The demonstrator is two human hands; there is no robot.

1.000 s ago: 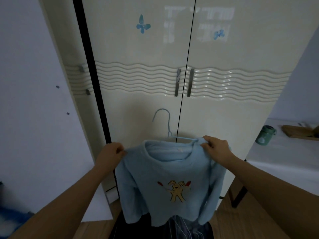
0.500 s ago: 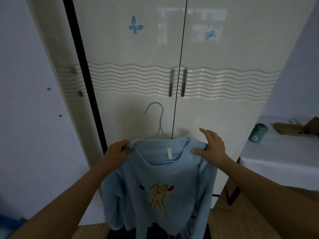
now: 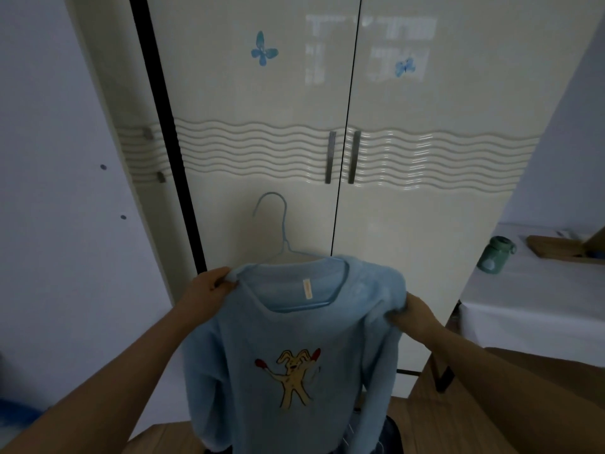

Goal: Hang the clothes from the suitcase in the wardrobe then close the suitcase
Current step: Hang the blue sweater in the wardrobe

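Observation:
A light blue sweater (image 3: 291,332) with a yellow rabbit print hangs on a thin blue hanger (image 3: 284,231), held up in front of the cream wardrobe (image 3: 262,132). My left hand (image 3: 209,290) pinches the sweater's left shoulder at the collar. My right hand (image 3: 415,317) grips the right shoulder lower down on the sleeve side. The hanger's hook sticks up free above the collar. Both wardrobe doors are closed, their two metal handles (image 3: 342,157) side by side. A dark bit of the suitcase (image 3: 391,437) shows under the sweater's hem.
A table with a white cloth (image 3: 530,306) stands to the right, carrying a green jar (image 3: 496,255) and a wooden tray (image 3: 556,249). A white wall (image 3: 55,191) fills the left. Wooden floor (image 3: 157,437) lies below.
My right hand has slid from the collar down to the outer right shoulder, spreading the sweater on the hanger. The sweater has been raised a little and the view has moved closer to the wardrobe.

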